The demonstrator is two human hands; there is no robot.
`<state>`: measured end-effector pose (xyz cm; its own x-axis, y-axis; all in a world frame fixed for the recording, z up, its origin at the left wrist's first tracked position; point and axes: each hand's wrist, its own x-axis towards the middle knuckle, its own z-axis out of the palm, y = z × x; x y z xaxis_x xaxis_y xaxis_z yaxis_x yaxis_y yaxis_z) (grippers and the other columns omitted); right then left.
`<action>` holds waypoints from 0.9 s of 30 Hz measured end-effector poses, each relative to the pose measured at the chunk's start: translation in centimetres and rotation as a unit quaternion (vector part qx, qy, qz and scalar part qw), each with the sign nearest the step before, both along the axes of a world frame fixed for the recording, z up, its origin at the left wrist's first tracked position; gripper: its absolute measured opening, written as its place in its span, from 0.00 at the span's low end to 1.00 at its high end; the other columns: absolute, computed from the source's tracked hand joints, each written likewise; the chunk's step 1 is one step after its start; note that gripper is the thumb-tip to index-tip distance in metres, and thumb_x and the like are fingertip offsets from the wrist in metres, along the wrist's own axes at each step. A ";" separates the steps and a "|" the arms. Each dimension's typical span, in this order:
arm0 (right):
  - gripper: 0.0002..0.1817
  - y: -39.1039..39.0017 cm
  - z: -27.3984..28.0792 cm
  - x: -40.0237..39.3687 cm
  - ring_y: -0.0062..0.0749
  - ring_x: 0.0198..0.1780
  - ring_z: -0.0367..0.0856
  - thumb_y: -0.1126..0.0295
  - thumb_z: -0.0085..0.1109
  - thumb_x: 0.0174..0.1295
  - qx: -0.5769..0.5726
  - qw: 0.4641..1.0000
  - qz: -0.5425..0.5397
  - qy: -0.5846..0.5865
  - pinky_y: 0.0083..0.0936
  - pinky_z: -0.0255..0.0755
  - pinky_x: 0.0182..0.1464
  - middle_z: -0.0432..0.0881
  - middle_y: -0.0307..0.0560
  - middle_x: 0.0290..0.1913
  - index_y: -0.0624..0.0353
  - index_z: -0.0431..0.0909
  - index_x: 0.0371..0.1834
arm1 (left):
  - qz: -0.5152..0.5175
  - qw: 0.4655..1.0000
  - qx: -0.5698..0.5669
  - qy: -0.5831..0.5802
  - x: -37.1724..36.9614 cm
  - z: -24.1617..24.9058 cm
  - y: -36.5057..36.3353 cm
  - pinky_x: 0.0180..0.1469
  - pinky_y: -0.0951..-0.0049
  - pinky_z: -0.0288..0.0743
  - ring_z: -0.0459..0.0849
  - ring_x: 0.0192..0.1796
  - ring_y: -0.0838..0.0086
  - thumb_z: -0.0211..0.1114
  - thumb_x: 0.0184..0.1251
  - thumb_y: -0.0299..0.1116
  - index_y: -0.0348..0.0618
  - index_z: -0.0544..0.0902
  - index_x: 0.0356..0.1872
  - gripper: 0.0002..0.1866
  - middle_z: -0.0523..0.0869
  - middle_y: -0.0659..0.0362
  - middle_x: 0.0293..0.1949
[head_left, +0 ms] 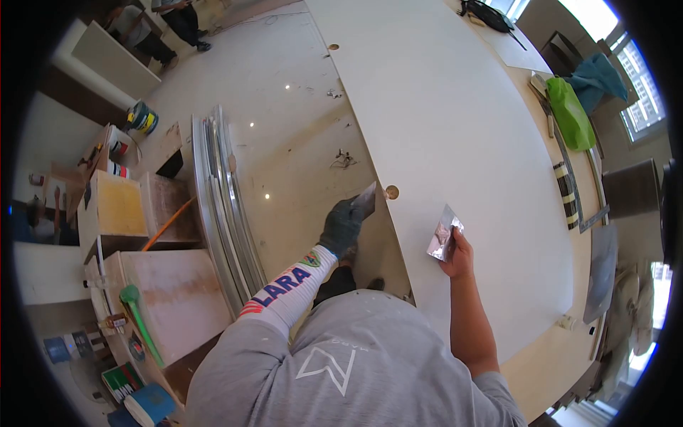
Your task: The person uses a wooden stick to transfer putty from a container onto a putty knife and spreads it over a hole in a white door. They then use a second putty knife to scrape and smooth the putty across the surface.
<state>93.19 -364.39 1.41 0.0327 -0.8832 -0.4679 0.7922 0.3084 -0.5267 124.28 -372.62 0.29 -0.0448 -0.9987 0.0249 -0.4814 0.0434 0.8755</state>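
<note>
A large white panel (pixel 441 128) lies in front of me, with a small round hole (pixel 392 191) near its left edge. My left hand (pixel 341 226), in a dark glove with a printed sleeve, holds a putty knife (pixel 366 199) at the panel's left edge, beside the hole. My right hand (pixel 459 257) is bare. It holds a flat metal scraper (pixel 444 233) with some pale filler on it, just above the panel's surface.
Long metal profiles (pixel 222 206) lie on the floor to the left, next to wooden boxes (pixel 167 292). A green bag (pixel 570 114), a blue cloth (pixel 596 77) and a striped strip (pixel 565 192) sit along the panel's right side. People (pixel 153 28) stand far off at top left.
</note>
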 end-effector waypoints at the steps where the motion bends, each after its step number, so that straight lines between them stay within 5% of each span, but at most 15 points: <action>1: 0.22 0.1 -0.1 0.0 0.40 0.61 0.81 0.59 0.47 0.77 0.001 1.000 -0.003 0.008 0.44 0.74 0.65 0.82 0.46 0.60 0.59 0.71 0.68 | 0.002 0.999 -0.031 -0.009 -0.7 0.0 0.3 0.56 0.59 0.78 0.86 0.54 0.51 0.59 0.72 0.38 0.37 0.83 0.57 0.19 0.87 0.40 0.50; 5: 0.21 0.0 0.6 0.5 0.39 0.60 0.81 0.58 0.47 0.78 -0.015 1.000 0.013 0.019 0.43 0.74 0.64 0.82 0.45 0.60 0.57 0.73 0.66 | -0.002 1.000 0.020 0.024 -2.9 -1.5 0.7 0.57 0.55 0.79 0.85 0.51 0.48 0.58 0.72 0.37 0.38 0.83 0.57 0.19 0.87 0.42 0.47; 11: 0.21 -0.3 -0.2 0.0 0.41 0.60 0.81 0.59 0.49 0.76 -0.008 0.999 0.018 0.025 0.44 0.74 0.64 0.82 0.46 0.60 0.58 0.73 0.66 | -0.035 0.999 -0.011 0.005 -3.7 -1.5 3.4 0.57 0.57 0.78 0.85 0.52 0.50 0.61 0.70 0.33 0.40 0.82 0.60 0.20 0.85 0.44 0.51; 15: 0.20 -0.1 -0.1 0.1 0.41 0.59 0.82 0.61 0.49 0.76 0.001 0.999 0.026 0.024 0.44 0.75 0.64 0.81 0.46 0.59 0.57 0.72 0.65 | -0.079 0.993 -0.074 -0.044 -2.7 -1.3 5.0 0.50 0.57 0.80 0.86 0.47 0.54 0.63 0.68 0.33 0.41 0.84 0.58 0.19 0.87 0.47 0.44; 20: 0.18 0.2 0.1 2.4 0.40 0.58 0.82 0.64 0.49 0.75 0.019 0.998 0.055 0.000 0.41 0.77 0.60 0.81 0.46 0.58 0.57 0.72 0.64 | -0.107 0.986 -0.118 -0.041 -0.7 3.7 6.2 0.47 0.59 0.80 0.84 0.44 0.56 0.64 0.65 0.30 0.39 0.84 0.56 0.18 0.85 0.50 0.40; 27: 0.21 -1.9 2.5 2.3 0.39 0.61 0.81 0.59 0.50 0.76 -0.060 0.998 -0.011 -0.019 0.41 0.73 0.65 0.82 0.45 0.59 0.58 0.73 0.66 | -0.309 0.887 -0.251 -0.236 0.0 7.3 3.5 0.54 0.57 0.76 0.83 0.45 0.58 0.69 0.57 0.32 0.46 0.86 0.46 0.14 0.83 0.54 0.38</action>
